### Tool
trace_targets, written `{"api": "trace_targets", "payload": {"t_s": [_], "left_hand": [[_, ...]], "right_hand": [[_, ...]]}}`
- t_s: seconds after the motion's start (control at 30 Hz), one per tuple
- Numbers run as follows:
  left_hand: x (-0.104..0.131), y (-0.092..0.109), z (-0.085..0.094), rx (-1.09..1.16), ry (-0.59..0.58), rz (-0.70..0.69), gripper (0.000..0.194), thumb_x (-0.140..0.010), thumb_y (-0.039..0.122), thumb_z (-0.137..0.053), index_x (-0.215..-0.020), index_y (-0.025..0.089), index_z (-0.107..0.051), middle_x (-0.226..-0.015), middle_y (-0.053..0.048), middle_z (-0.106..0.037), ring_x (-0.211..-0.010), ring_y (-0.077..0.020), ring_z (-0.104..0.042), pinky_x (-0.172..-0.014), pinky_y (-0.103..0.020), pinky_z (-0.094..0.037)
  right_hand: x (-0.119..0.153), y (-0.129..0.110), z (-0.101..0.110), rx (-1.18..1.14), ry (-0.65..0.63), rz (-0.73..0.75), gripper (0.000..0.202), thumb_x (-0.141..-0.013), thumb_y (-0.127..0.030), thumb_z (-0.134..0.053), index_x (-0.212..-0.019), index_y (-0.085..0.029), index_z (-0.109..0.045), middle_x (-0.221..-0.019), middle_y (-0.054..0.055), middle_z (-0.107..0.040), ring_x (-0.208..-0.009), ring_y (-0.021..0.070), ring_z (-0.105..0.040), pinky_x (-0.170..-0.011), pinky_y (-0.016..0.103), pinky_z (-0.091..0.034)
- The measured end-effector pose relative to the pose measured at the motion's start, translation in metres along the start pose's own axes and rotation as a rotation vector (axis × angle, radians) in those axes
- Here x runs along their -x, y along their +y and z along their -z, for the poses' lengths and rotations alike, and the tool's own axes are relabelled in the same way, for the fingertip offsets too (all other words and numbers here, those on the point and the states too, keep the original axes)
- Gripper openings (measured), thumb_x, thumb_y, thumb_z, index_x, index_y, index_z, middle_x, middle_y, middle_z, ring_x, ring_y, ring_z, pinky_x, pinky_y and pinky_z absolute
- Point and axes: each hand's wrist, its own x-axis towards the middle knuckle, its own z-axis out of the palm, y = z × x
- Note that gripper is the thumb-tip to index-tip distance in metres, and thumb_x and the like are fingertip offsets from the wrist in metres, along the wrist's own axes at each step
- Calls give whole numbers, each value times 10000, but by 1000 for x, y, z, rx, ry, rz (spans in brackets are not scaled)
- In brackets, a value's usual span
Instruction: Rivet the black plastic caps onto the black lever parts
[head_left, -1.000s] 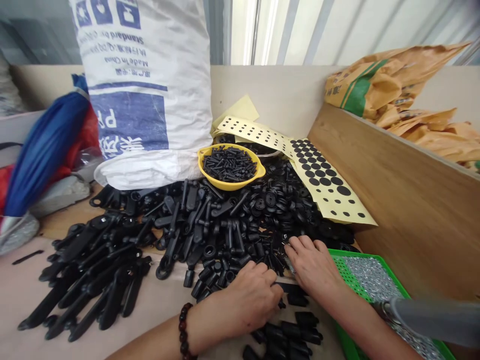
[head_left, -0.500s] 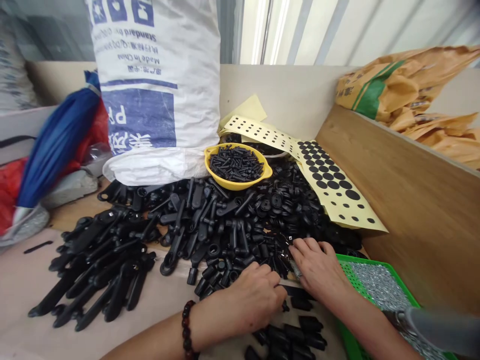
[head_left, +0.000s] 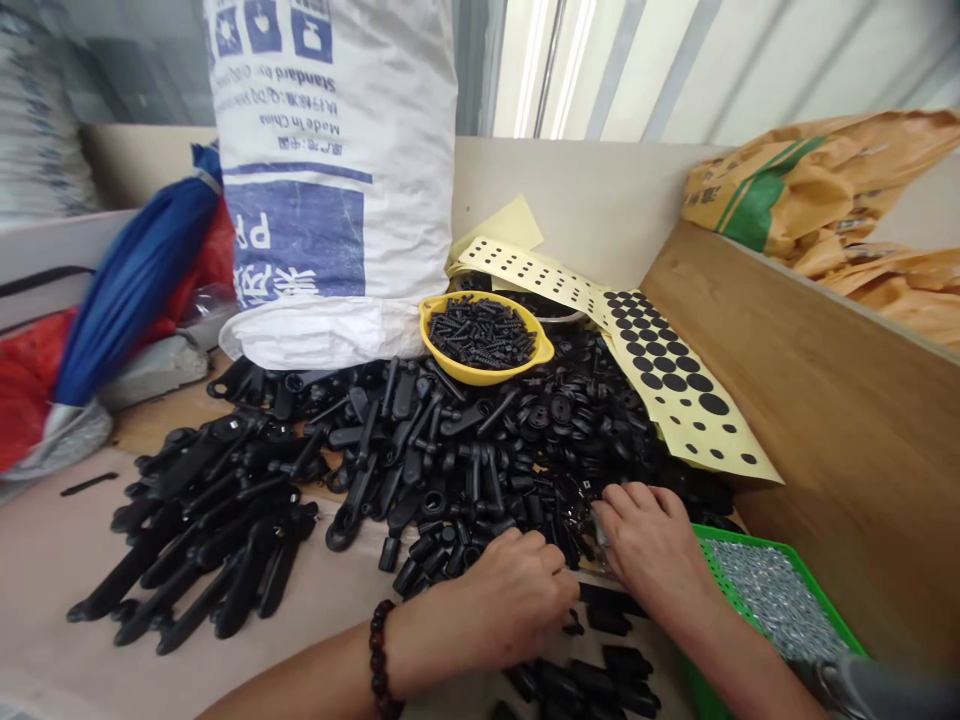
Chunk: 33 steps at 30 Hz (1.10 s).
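Note:
My left hand point(head_left: 517, 600), with a beaded bracelet on the wrist, is closed low over the black cylinders point(head_left: 431, 555); what its curled fingers hold is hidden. To its right, my right hand point(head_left: 649, 545) has its fingers bent down at the edge of the pile of small parts point(head_left: 574, 505). Something pale and shiny shows by its fingertips, too small to name. Below both hands lie several black caps point(head_left: 592, 685). Behind them spreads a heap of black handles point(head_left: 405, 430) and round black discs point(head_left: 562, 405).
A yellow bowl point(head_left: 487, 377) of black screws stands behind the heap. The green basket point(head_left: 825, 600) with metal pins is at the right, beside a wooden board point(head_left: 847, 440). Assembled black handles point(head_left: 202, 520) lie left. A white sack point(head_left: 405, 130) and dotted yellow sheets point(head_left: 675, 430) are behind.
The whole view has shifted slightly, so most things appear a little further right. My right hand has moved slightly away from my left hand, which stays closed in nearly the same place.

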Motion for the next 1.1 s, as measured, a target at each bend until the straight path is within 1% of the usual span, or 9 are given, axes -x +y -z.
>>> {"api": "trace_targets", "payload": {"t_s": [0.17,0.3,0.43,0.6,0.7,0.83,0.93,1.03,1.1], "left_hand": [[-9,-6,7,118,-3,99,153,-892,232,-511,-825,144,-617,-850,-48,-651,-798,-164,-592,-749,-263,-461],[-15,-13,7,224,73,189,156,-877,215,-538,-935,148,-666,-885,-51,-697,-856,-175,-635,-769,-255,-477],[-20,-19,6,319,133,244,202,-865,221,-559,-1009,145,-678,-951,-70,-714,-898,-181,-654,-806,-265,-493],[-26,-19,7,325,145,277,214,-856,202,-561,-1019,138,-685,-943,-71,-718,-890,-182,-658,-810,-264,-501],[-30,-17,10,324,179,284,209,-869,194,-539,-1014,135,-677,-929,-66,-705,-879,-173,-649,-812,-257,-498],[-35,-14,15,304,277,273,195,-886,193,-514,-1003,131,-656,-951,-78,-678,-930,-175,-621,-860,-269,-479],[-36,-11,17,340,265,257,185,-886,170,-484,-909,133,-665,-865,-68,-671,-845,-168,-615,-798,-268,-486],[-30,-4,16,617,332,371,145,-822,146,-524,-774,149,-661,-753,-32,-654,-726,-145,-598,-716,-251,-478],[-24,3,16,1022,390,524,79,-758,176,-568,-724,149,-635,-641,-3,-616,-618,-130,-576,-630,-241,-469]], "right_hand": [[6,14,1,-20,39,-47,170,-664,-66,-587,-760,-189,-655,-788,35,-638,-768,211,-500,-700,336,-314],[9,22,-1,-18,64,-49,188,-683,-76,-572,-815,-188,-647,-821,38,-637,-772,208,-498,-698,325,-319],[8,18,0,-6,69,-35,126,-701,-88,-580,-760,-194,-615,-777,37,-612,-764,214,-489,-704,339,-312],[8,14,3,-2,96,-47,100,-706,-96,-566,-696,-194,-582,-731,47,-588,-763,233,-489,-726,375,-313],[10,17,6,-30,143,-53,123,-716,-86,-530,-750,-183,-596,-791,67,-616,-763,240,-500,-720,384,-326],[10,10,16,-159,207,36,268,-720,-41,-434,-883,-181,-593,-870,63,-634,-790,212,-536,-726,342,-373],[11,-2,28,-334,287,163,307,-740,-30,-378,-932,-182,-562,-894,70,-630,-819,203,-557,-762,322,-403],[15,-11,37,-410,359,148,322,-751,-36,-369,-978,-190,-539,-922,75,-635,-834,204,-581,-765,312,-431],[20,-14,40,-458,340,100,309,-769,-56,-384,-989,-207,-540,-904,59,-644,-803,187,-605,-714,282,-460]]}}
